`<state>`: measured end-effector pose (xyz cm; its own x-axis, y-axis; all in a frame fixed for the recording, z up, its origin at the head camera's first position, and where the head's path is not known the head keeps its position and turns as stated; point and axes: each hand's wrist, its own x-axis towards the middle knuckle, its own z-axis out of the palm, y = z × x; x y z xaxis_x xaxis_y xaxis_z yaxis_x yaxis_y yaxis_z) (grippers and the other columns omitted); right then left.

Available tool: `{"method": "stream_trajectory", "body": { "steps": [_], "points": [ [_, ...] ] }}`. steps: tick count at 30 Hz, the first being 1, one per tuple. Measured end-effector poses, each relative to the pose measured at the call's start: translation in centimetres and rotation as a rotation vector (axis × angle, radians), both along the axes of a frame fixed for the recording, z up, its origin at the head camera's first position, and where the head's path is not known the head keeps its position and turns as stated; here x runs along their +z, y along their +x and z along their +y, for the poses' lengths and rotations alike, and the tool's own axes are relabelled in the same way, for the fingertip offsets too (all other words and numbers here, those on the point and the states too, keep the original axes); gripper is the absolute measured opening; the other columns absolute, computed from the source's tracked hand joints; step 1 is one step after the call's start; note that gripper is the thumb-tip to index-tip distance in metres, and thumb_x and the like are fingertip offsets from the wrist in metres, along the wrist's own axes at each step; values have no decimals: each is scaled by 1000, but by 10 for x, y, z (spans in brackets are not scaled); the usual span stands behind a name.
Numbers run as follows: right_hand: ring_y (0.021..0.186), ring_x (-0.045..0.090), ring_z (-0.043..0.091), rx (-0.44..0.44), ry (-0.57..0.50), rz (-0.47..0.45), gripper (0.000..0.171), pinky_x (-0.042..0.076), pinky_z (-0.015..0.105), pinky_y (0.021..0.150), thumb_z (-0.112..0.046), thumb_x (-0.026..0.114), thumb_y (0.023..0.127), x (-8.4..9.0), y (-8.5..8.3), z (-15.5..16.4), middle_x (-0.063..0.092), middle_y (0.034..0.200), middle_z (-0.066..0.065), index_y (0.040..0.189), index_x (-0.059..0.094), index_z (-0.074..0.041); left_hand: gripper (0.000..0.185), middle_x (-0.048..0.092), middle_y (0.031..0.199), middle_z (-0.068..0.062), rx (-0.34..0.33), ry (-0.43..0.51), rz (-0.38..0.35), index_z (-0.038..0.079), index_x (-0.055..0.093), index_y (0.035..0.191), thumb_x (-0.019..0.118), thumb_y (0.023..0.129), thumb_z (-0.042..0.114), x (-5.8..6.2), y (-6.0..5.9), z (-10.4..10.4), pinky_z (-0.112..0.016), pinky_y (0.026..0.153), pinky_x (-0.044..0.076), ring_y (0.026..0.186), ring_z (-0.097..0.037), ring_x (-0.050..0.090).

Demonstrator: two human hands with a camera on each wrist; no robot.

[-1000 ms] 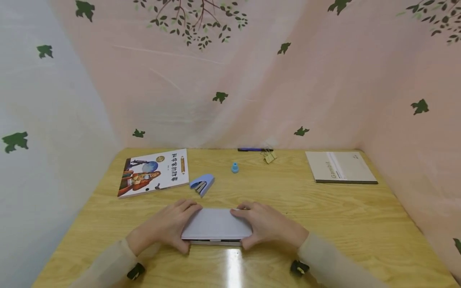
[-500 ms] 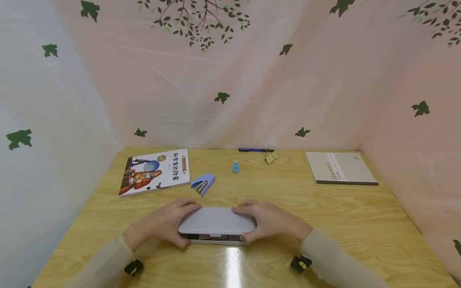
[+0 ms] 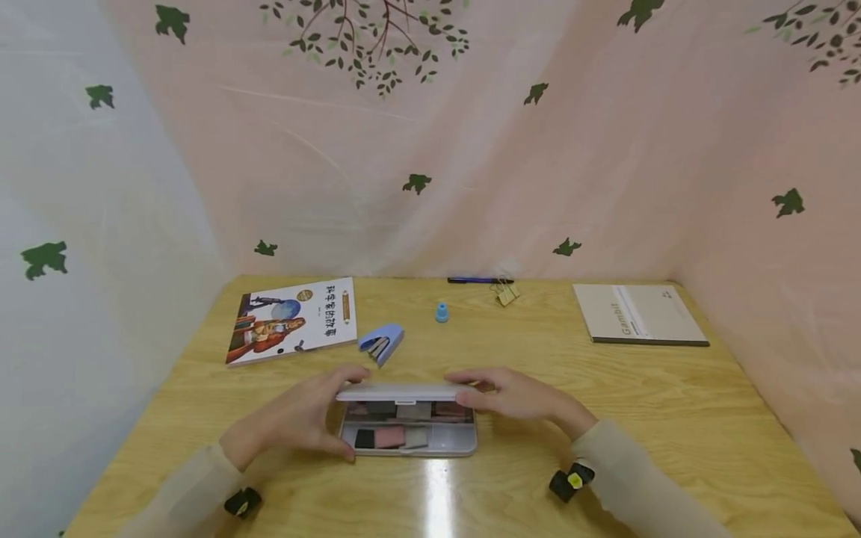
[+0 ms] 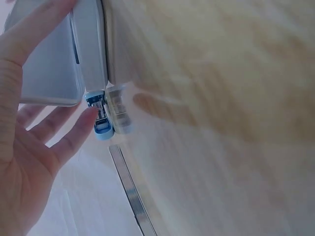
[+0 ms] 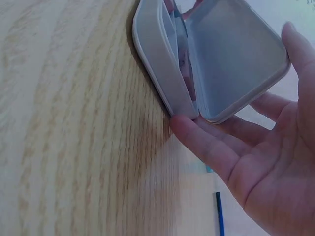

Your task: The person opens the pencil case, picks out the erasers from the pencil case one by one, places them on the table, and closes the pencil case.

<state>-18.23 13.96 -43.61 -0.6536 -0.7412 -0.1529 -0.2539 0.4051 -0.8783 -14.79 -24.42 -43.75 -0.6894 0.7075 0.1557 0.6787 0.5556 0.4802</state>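
Note:
A pale grey pencil case lies near the front middle of the table, its lid (image 3: 403, 392) raised and hinged at the back. Small black, pink and grey blocks (image 3: 389, 437) sit in its front compartment, with more dark and pinkish shapes behind. My left hand (image 3: 292, 418) grips the left end of the case, thumb at the front corner and fingers toward the back. At the other end, my right hand (image 3: 521, 400) holds the lid with the thumb on its front edge and fingers behind. In the right wrist view one fingertip (image 5: 182, 125) meets the lower case corner.
Beyond the case lie a light blue stapler (image 3: 382, 344), a small blue cone-shaped piece (image 3: 441, 312), a pen (image 3: 479, 281) and a binder clip (image 3: 507, 295). An illustrated book (image 3: 296, 321) is at the left, a beige notebook (image 3: 639, 314) at the right. A printed cloth surrounds the table.
The pencil case's lid has swung up and back from almost closed, showing the inside. My right hand has moved up with the lid, its thumb leaving the front corner; the left hand stays at its end.

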Motion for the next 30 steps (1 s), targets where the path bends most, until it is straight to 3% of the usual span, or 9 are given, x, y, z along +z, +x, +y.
{"method": "stream_trajectory", "body": {
  "steps": [6, 14, 18, 24, 30],
  "points": [
    [129, 55, 37, -100, -124, -225, 60, 53, 44, 97, -45, 40, 109, 1, -6, 2, 49, 148, 21, 151, 44, -2, 121, 39, 153, -14, -14, 39, 70, 15, 28, 156, 95, 62, 50, -1, 1, 1, -42, 93, 55, 128, -26, 52],
    [117, 63, 38, -249, -139, -331, 74, 57, 45, 90, -57, 31, 108, 3, -11, 1, 53, 140, 25, 154, 37, 1, 136, 31, 147, -10, 61, 15, 44, 21, 15, 162, 94, 58, 60, -3, -1, 0, -55, 96, 51, 124, -27, 50],
    [114, 65, 38, -261, -167, -354, 72, 57, 46, 89, -55, 30, 108, 2, -12, 3, 57, 133, 23, 152, 38, 1, 142, 29, 149, -11, 60, 13, 11, 19, 8, 163, 93, 58, 61, -5, -4, 2, -50, 94, 53, 119, -24, 51],
    [112, 65, 38, -266, -200, -373, 72, 57, 46, 90, -56, 31, 108, -3, -15, 4, 53, 138, 24, 153, 39, -1, 143, 25, 154, -10, 67, 50, -97, 21, 2, 164, 95, 60, 55, -6, -9, 1, -34, 81, 55, 104, -18, 57],
    [112, 66, 37, -279, -214, -391, 73, 57, 46, 90, -57, 32, 107, -5, -15, 4, 53, 138, 25, 153, 37, -1, 143, 25, 151, -15, 56, 89, -180, 23, -1, 164, 96, 62, 50, -6, -11, 1, -35, 84, 57, 102, -17, 63]
  ]
}}
